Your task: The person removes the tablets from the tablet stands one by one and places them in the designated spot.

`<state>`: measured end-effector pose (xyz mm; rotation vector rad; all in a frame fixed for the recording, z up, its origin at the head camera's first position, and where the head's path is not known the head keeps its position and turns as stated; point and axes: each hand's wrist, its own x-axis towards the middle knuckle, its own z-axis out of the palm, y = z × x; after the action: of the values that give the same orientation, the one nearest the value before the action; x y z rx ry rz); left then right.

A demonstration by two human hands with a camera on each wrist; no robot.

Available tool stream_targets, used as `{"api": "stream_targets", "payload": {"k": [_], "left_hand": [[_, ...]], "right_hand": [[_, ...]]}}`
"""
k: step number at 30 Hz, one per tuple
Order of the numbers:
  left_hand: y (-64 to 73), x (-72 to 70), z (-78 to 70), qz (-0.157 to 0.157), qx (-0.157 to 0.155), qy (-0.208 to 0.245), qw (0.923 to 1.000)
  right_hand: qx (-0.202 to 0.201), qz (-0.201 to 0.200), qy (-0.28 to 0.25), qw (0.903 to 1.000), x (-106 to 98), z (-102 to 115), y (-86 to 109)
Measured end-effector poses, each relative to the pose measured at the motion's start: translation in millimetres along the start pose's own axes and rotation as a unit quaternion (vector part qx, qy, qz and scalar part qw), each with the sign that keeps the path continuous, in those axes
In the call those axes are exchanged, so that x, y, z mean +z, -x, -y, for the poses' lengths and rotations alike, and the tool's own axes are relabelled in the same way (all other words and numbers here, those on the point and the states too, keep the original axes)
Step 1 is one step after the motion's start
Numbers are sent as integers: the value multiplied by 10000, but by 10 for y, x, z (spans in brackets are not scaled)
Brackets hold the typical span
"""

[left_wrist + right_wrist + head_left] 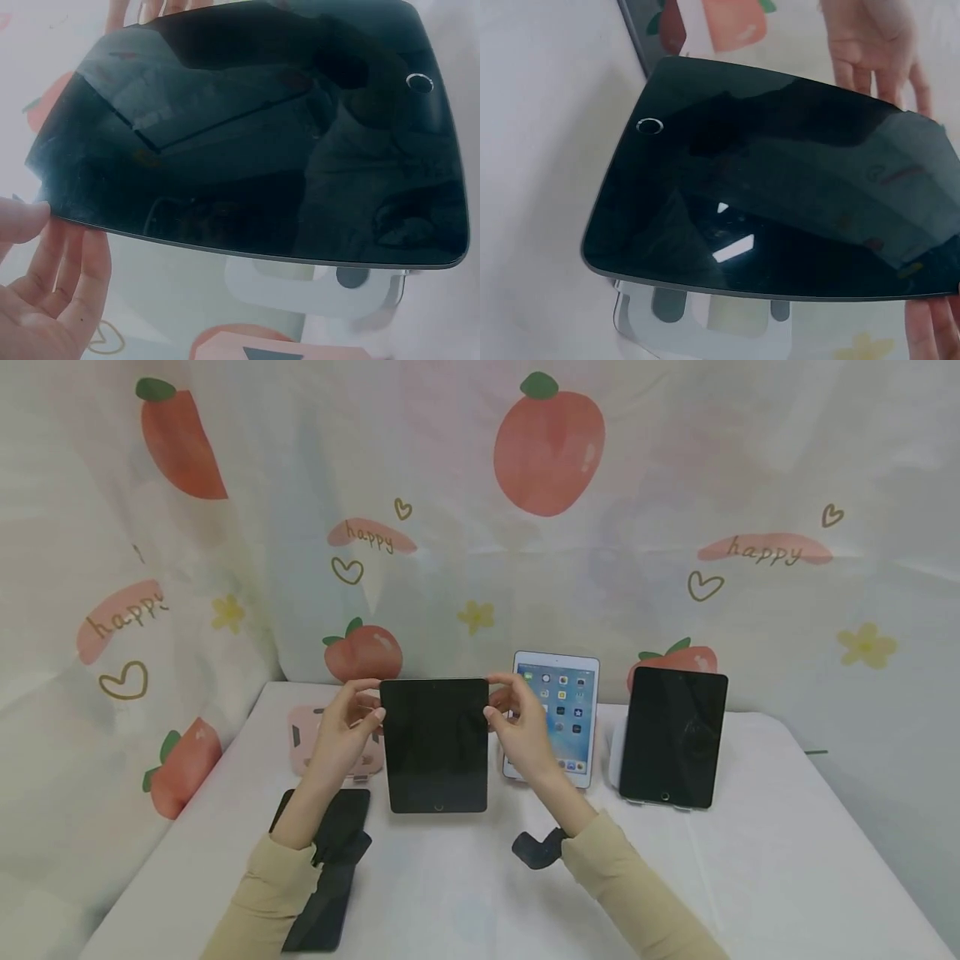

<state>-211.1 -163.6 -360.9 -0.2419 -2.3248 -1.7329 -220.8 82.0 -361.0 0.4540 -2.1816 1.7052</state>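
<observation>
Both hands hold up a black tablet [435,747] by its upper corners, its dark screen facing me. My left hand [339,728] pinches the left edge; in the left wrist view the thumb is at the front and the fingers [71,262] go behind. At the opposite edge, my right hand [522,728] pinches with thumb and fingers. The home button shows at the bottom of the tablet. Close behind it, mostly hidden, is a white stand [274,289] with dark pads.
A pink stand [306,731] is behind my left hand. To the right, a white tablet [570,710] with a lit screen and another black tablet [672,739] lean upright on stands. A dark tablet [318,902] lies flat under my left forearm. Patterned cloth [547,585] hangs behind.
</observation>
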Motion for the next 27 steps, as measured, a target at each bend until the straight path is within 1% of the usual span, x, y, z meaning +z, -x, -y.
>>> {"api": "stream_targets", "payload": {"k": [3,6,10,15,20,27], "left_hand": [[89,-6,-26,7,-15,-29,10000],[168,-12,-39,35,32,-40,10000],[243,-24,-39,94,79,-51,9999],[325,-39,-54,250,52,-99,9996],[405,-61,-66,453,-98,-175,9988],[470,-100,-18,817,-326,11,9961]], "right_hand": [[14,33,-9,10000,-22,18,68],[163,64,-58,9998,-44,37,138],[366,124,-113,9992,-69,74,230],[482,162,-220,9985,-84,91,338],[650,191,-373,9970,-78,54,449],[890,224,-572,9941,-51,-20,592]]}}
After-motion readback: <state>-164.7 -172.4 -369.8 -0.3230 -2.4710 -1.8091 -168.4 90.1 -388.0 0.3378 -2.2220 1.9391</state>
